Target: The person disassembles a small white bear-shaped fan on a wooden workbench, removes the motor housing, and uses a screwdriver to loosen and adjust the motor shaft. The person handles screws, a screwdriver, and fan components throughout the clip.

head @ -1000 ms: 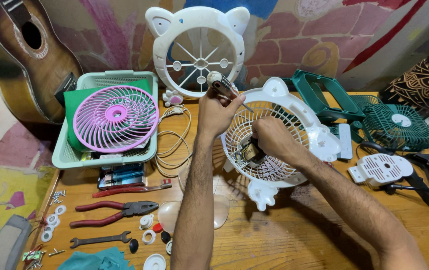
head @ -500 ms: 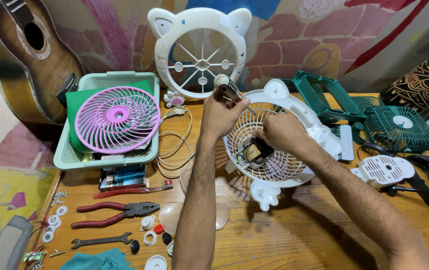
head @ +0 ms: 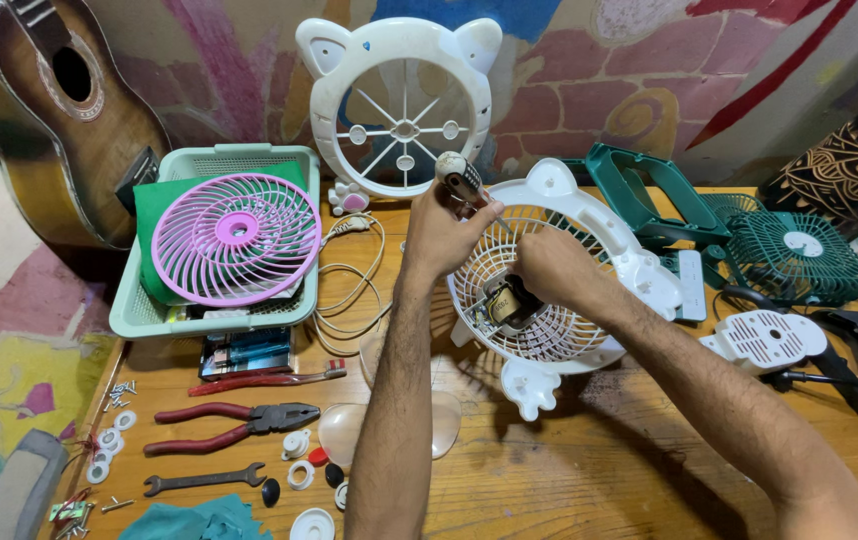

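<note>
Little change since half a second ago: both hands hold position, screwdriver [head: 464, 182] handle tilted slightly. Left hand [head: 441, 232] closed around the screwdriver, tip angled down into the white fan housing [head: 599, 235]. Right hand [head: 549, 268] fingers curled on the motor [head: 505, 302], grip partly hidden. Housing propped on wooden table [head: 599, 470], beside green grille [head: 797, 258]. Pliers [head: 234, 425] lie front-left.

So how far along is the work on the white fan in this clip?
Done: the white fan is opened up, its motor bare against the grille, and a pink grille lies in the basket. In hand: the left hand drives a screwdriver while the right hand steadies the motor. Left: loose screws and clear blades lie unfitted.
</note>
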